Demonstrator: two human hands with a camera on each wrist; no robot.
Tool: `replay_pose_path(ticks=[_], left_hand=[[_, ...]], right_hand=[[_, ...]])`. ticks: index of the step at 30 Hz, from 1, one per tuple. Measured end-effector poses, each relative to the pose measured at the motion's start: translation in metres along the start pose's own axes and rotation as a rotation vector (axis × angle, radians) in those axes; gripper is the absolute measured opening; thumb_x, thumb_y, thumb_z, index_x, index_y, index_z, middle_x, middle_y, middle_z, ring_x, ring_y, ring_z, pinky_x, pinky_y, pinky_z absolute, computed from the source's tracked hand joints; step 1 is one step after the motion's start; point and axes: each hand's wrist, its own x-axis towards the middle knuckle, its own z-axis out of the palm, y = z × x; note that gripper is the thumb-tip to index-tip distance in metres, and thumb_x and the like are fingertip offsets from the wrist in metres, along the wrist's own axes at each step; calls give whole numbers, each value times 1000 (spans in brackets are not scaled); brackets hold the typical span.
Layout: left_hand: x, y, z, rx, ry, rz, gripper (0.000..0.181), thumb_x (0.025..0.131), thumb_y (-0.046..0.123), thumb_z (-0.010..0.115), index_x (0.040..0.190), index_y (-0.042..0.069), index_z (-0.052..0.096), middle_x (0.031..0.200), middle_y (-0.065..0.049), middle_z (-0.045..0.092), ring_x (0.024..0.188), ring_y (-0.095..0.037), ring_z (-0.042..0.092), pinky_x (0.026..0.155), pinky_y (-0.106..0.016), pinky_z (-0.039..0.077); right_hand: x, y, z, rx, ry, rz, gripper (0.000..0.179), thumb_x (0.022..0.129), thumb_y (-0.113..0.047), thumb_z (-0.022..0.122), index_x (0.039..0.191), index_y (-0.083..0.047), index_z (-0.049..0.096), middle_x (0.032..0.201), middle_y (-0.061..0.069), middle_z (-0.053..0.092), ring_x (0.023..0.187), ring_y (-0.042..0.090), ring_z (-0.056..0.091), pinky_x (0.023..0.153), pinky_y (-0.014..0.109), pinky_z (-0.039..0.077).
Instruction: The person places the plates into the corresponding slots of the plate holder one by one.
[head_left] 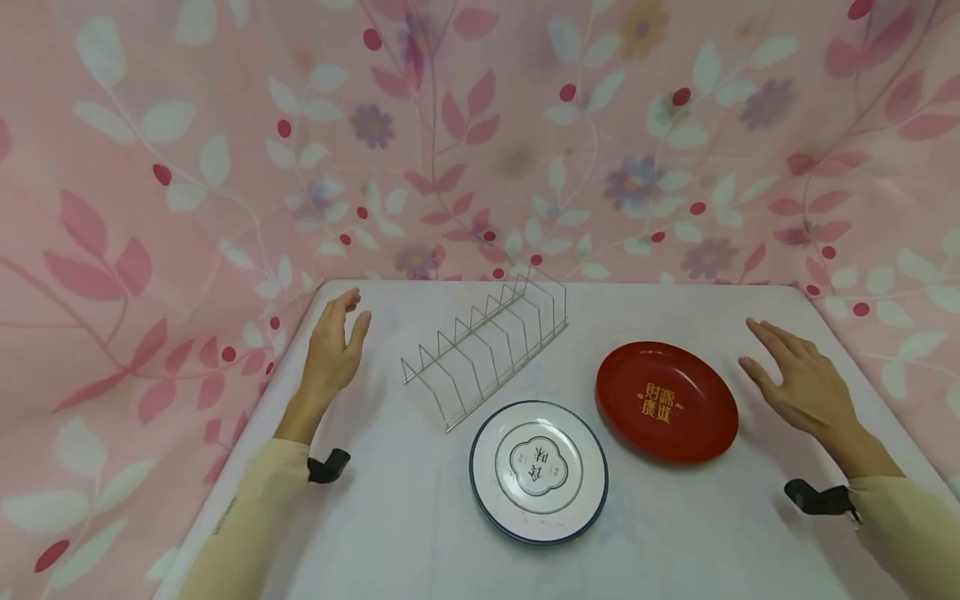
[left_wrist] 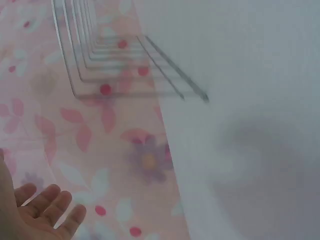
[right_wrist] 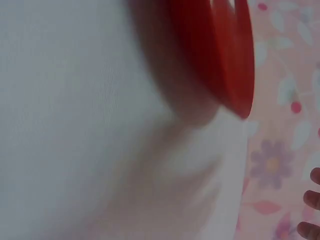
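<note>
A wire dish rack (head_left: pixel 487 350) stands at a slant on the white table, with nothing in its slots. In front of it lies a white plate (head_left: pixel 495 492) with a dark blue rim and black characters at its centre. To the right is a red oval plate (head_left: pixel 697 417) with gold characters. My left hand (head_left: pixel 330 350) hovers left of the rack, fingers loosely bent and holding nothing. Right of the red plate, my right hand (head_left: pixel 806 387) is held above the table with its fingers extended, apart from the plate. The right wrist view shows the red plate's side (right_wrist: pixel 220 60) and a few fingertips.
A white-covered table (head_left: pixel 397 517) carries the rack and both plates. Pink floral cloth (head_left: pixel 480 150) hangs behind and at both sides of it. A small black wrist camera (head_left: pixel 328 467) sticks out from the left sleeve, and another (head_left: pixel 817 498) from the right sleeve.
</note>
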Motion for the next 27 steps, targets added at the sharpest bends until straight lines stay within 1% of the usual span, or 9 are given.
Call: replay_pose_path(ticks=[2, 4, 6, 9, 11, 15, 20, 25, 27], left_hand=[[-8, 14, 8, -182, 54, 18, 46, 104, 24, 46, 143, 0, 41, 135, -20, 53, 126, -36, 50, 103, -49, 43], [-14, 28, 17, -314, 83, 43, 43, 104, 15, 45, 144, 0, 40, 136, -20, 53, 127, -34, 50, 104, -40, 44], [-21, 41, 27, -405, 90, 69, 43, 103, 6, 45, 145, -1, 38, 136, -22, 53, 127, -35, 49, 104, -34, 44], [-31, 61, 37, -498, 80, 103, 46, 99, -7, 44, 144, -8, 36, 135, -30, 50, 126, -41, 48, 105, -38, 43], [-38, 74, 41, -514, 62, 118, 48, 96, -10, 45, 142, -12, 35, 136, -32, 49, 127, -44, 46, 107, -45, 40], [-48, 91, 44, -479, 9, 102, 52, 92, -7, 50, 140, -14, 35, 143, -30, 44, 134, -43, 39, 113, -50, 30], [-57, 88, 52, -454, -48, 90, 70, 83, -1, 64, 144, -12, 31, 151, -29, 34, 142, -46, 25, 114, -63, 16], [-60, 77, 59, -418, -60, 91, 94, 72, -1, 79, 148, -10, 25, 157, -28, 23, 146, -47, 15, 113, -69, 11], [-60, 73, 60, -406, -72, 77, 103, 68, 1, 83, 150, -8, 21, 158, -25, 19, 147, -46, 14, 112, -70, 11]], right_hand=[[-6, -22, 1, 99, 90, -29, 62, 96, -27, 57, 153, -21, 34, 139, 24, 49, 118, 45, 44, 93, 63, 37], [-11, -45, 5, 204, 152, -84, 60, 93, -16, 60, 151, -19, 40, 127, 22, 56, 108, 33, 49, 91, 44, 43], [-17, -69, 10, 306, 171, -136, 61, 91, -8, 61, 149, -16, 43, 118, 17, 59, 102, 19, 51, 86, 25, 41], [-25, -105, 21, 406, 131, -183, 62, 88, -2, 62, 147, -12, 45, 117, 13, 61, 99, 6, 51, 85, 13, 40], [-32, -128, 31, 446, 82, -188, 61, 88, -2, 63, 146, -11, 46, 121, 9, 62, 104, 4, 52, 88, 11, 41], [-46, -169, 52, 554, -37, -208, 58, 91, -5, 63, 145, -14, 46, 134, 8, 58, 119, 19, 55, 98, 11, 41], [-53, -199, 80, 640, -151, -204, 56, 93, -12, 64, 145, -13, 44, 143, 7, 52, 131, 25, 50, 106, 11, 34], [-53, -207, 98, 617, -139, -161, 58, 89, -11, 70, 143, -7, 46, 142, 11, 53, 134, 27, 47, 107, 5, 22], [-52, -206, 102, 613, -143, -128, 59, 88, -9, 70, 143, -6, 47, 143, 11, 53, 135, 27, 46, 109, 10, 25]])
